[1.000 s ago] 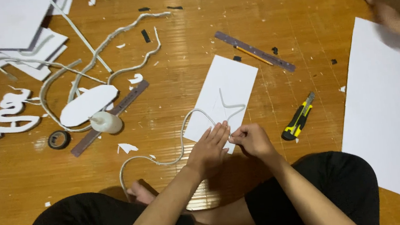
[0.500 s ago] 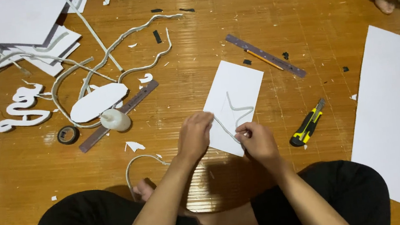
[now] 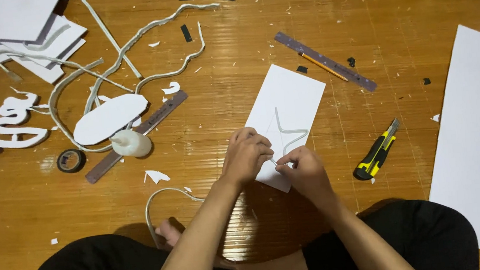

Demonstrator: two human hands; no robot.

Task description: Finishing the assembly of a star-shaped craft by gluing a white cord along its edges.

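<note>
Your left hand [image 3: 246, 155] and right hand [image 3: 306, 169] have drawn closer together than half a second ago and now meet at the near edge of the small white card [image 3: 288, 118], fingertips pinched on the thin white foam strip [image 3: 287, 130] that curls across it. The strip's loose tail [image 3: 161, 198] has pulled in to your left knee, so the shaping looks to be at the fine bending stage. The yellow utility knife [image 3: 375, 154] lies untouched just right of the card.
</note>
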